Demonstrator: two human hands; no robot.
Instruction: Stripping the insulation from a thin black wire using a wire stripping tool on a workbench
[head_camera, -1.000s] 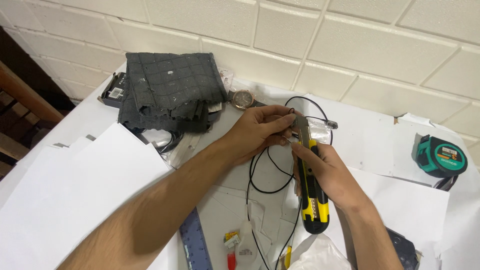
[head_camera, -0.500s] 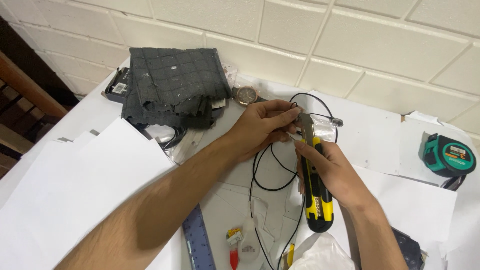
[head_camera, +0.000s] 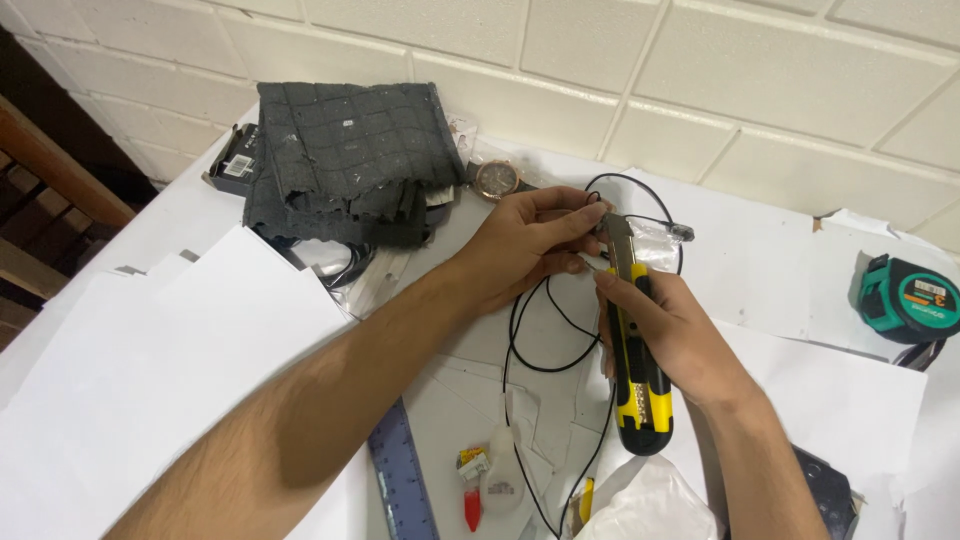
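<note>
The left hand pinches a thin black cable between thumb and fingertips, closed on it near the top of the cable's loop. The right hand is wrapped tight around a yellow and black utility knife, whose front end meets the cable right at the left fingertips; the blade itself is too small to make out. The two hands are together, almost touching. The cable loops over white paper sheets covering the table and trails toward the near edge. Behind the left hand lie a dark grey gridded foam mat and a round wristwatch. A green tape measure sits well apart to the right. Near the forearms lie a blue ruler and a small white glue bottle with a red cap.
</note>
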